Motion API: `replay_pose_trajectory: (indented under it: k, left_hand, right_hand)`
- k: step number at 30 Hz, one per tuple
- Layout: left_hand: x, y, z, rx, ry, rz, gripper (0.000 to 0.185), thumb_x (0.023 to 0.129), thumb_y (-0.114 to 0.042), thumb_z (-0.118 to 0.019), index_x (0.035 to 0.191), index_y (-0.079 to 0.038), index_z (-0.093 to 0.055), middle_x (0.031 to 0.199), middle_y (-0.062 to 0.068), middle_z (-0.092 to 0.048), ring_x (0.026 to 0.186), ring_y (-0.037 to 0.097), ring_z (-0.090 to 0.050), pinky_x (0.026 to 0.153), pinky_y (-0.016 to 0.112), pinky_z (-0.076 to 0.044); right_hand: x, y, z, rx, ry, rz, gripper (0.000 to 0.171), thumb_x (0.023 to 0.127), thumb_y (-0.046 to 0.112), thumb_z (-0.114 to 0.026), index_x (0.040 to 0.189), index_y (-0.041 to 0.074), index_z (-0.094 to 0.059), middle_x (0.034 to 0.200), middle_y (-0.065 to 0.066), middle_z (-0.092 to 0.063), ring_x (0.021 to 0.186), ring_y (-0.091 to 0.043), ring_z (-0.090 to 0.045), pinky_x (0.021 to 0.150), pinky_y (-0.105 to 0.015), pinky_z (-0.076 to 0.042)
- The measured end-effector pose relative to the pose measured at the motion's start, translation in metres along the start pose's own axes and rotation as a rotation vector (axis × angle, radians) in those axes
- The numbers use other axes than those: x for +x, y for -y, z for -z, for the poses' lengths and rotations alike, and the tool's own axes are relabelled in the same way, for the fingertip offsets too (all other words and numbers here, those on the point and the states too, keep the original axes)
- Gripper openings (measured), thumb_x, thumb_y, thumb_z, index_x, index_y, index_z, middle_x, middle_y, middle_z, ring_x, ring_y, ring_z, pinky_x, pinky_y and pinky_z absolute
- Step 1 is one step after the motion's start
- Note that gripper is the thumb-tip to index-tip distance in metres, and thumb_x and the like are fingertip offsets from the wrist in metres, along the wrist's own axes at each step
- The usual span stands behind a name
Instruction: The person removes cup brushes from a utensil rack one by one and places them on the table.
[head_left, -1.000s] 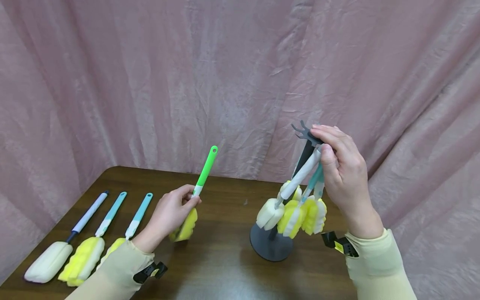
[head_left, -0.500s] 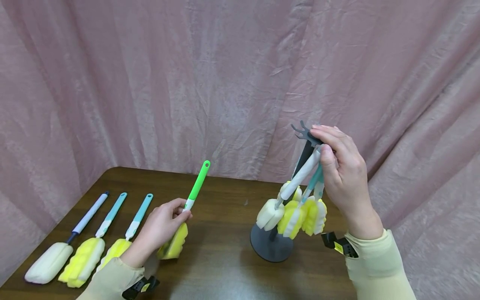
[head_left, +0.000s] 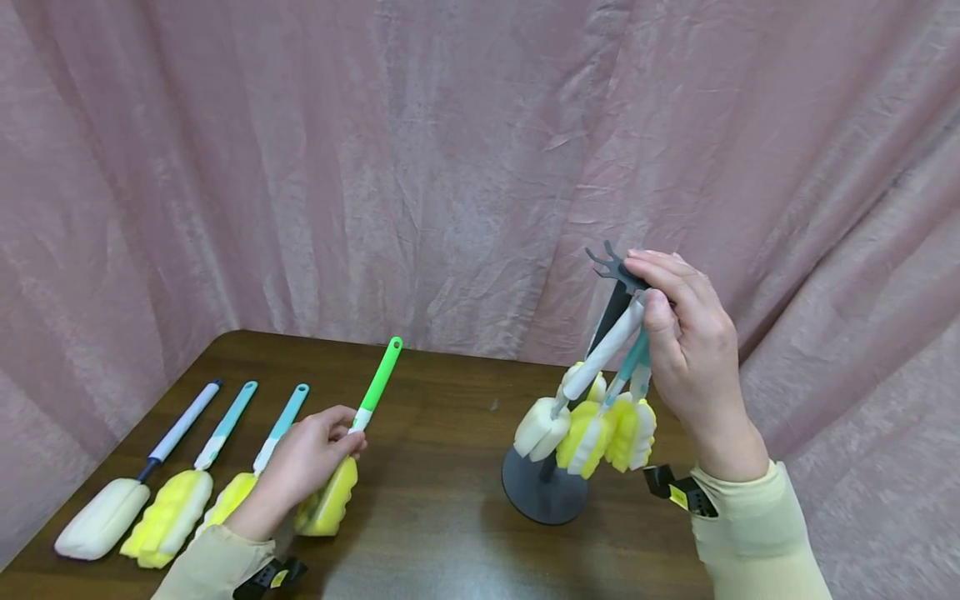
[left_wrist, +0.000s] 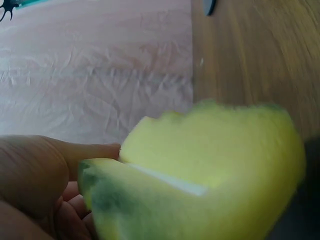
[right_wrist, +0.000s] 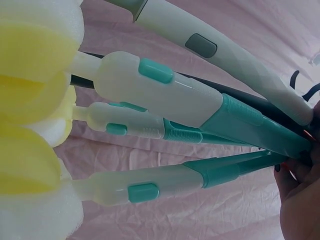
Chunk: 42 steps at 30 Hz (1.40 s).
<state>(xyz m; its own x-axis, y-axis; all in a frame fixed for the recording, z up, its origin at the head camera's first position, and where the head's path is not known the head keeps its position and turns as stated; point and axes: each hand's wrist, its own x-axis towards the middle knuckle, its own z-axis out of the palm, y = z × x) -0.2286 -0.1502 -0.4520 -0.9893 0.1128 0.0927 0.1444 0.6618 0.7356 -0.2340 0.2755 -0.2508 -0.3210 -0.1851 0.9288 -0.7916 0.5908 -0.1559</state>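
Note:
My left hand [head_left: 311,454] grips a sponge brush with a green handle [head_left: 377,386] and yellow foam head [head_left: 327,498], low over the brown table [head_left: 450,533]. The left wrist view is filled by that yellow foam head [left_wrist: 200,170] beside my fingers [left_wrist: 35,170]. My right hand [head_left: 682,333] pinches the top of a grey-white brush handle [head_left: 603,350] at the hooks of a dark stand [head_left: 543,492]. Several teal and white brushes with yellow and white foam heads [head_left: 592,429] hang there; the right wrist view shows their handles [right_wrist: 165,95] close up.
Three sponge brushes lie side by side at the table's left: a white-headed one [head_left: 101,517], a yellow one [head_left: 168,517] and a third [head_left: 277,429] partly behind my left hand. A pink curtain [head_left: 375,167] hangs behind the table.
My left hand has carried the green-handled brush down and to the left, toward the row of lying brushes. My right hand has stayed at the top of the stand.

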Motion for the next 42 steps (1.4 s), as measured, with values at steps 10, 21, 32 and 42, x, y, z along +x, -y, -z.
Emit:
replay_pose_trajectory:
  k: [10,21,32,42]
  left_hand:
    - [0.000,0.021,0.004,0.074,0.030,0.026,0.023,0.106,-0.014,-0.075,0.125,-0.002,-0.072,0.089,-0.003,-0.079,0.076,0.011,-0.069,0.070,0.037,-0.051]
    - [0.004,0.036,0.008,0.081,0.081,0.087,0.024,0.104,-0.015,-0.074,0.124,-0.001,-0.071,0.090,-0.004,-0.079,0.077,0.012,-0.069,0.073,0.038,-0.051]
    - [0.006,0.045,0.009,0.174,0.091,0.127,0.027,0.103,-0.017,-0.076,0.126,-0.003,-0.071,0.088,-0.003,-0.076,0.075,0.015,-0.066,0.069,0.040,-0.050]
    - [0.012,0.053,0.012,0.289,0.093,0.105,0.032,0.100,-0.020,-0.079,0.127,-0.005,-0.071,0.092,-0.001,-0.074,0.079,0.016,-0.068,0.068,0.044,-0.052]
  right_hand:
    - [-0.002,-0.002,0.001,-0.009,0.010,-0.014,0.037,0.110,0.012,-0.052,0.135,-0.001,-0.075,0.141,-0.015,-0.072,0.139,-0.030,-0.062,0.127,-0.050,-0.036]
    - [-0.002,-0.001,0.002,-0.004,0.003,-0.013,0.037,0.111,0.014,-0.052,0.135,-0.002,-0.075,0.140,-0.015,-0.073,0.137,-0.037,-0.063,0.127,-0.050,-0.036]
    - [-0.002,-0.001,0.002,-0.009,0.004,-0.019,0.037,0.111,0.016,-0.053,0.136,-0.001,-0.075,0.141,-0.015,-0.073,0.139,-0.035,-0.061,0.127,-0.050,-0.035]
    - [-0.001,-0.007,0.001,-0.007,0.008,-0.019,0.037,0.112,0.017,-0.053,0.137,0.000,-0.075,0.142,-0.014,-0.072,0.140,-0.034,-0.061,0.127,-0.051,-0.035]
